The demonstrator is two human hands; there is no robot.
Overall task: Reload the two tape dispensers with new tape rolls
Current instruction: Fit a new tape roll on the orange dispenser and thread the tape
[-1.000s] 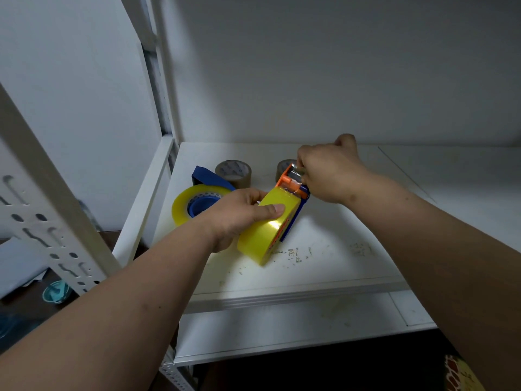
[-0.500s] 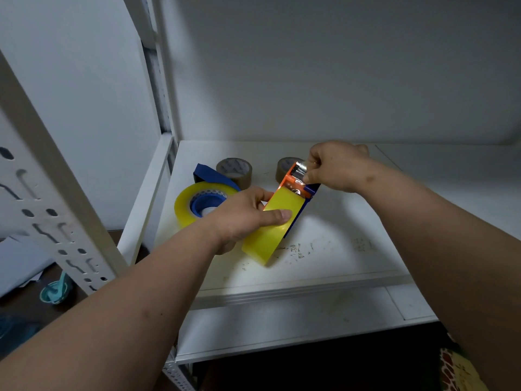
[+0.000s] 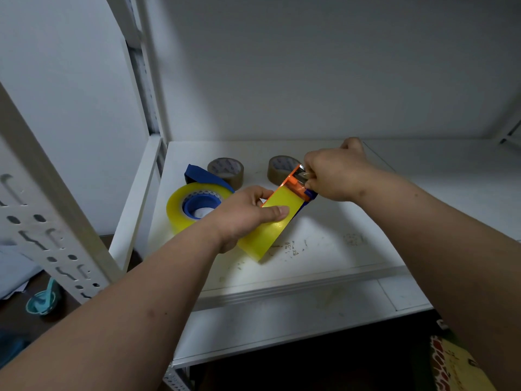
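At left of centre, a yellow roll [image 3: 194, 206] lies flat on the shelf [image 3: 324, 266], loaded on a blue dispenser [image 3: 205, 176]. Behind it stand two brown rolls [image 3: 227, 170] [image 3: 279, 169]. My left hand [image 3: 242, 215] wraps around a second yellow roll [image 3: 270, 224] in mid-frame, thumb pressed across its face. Right of it, my right hand [image 3: 335, 176] pinches closed at this dispenser's orange head [image 3: 296, 182].

Tilted yellow-loaded dispenser [image 3: 282, 215], second dispenser [image 3: 197, 206] flat at left, two brown rolls [image 3: 227, 170] behind.
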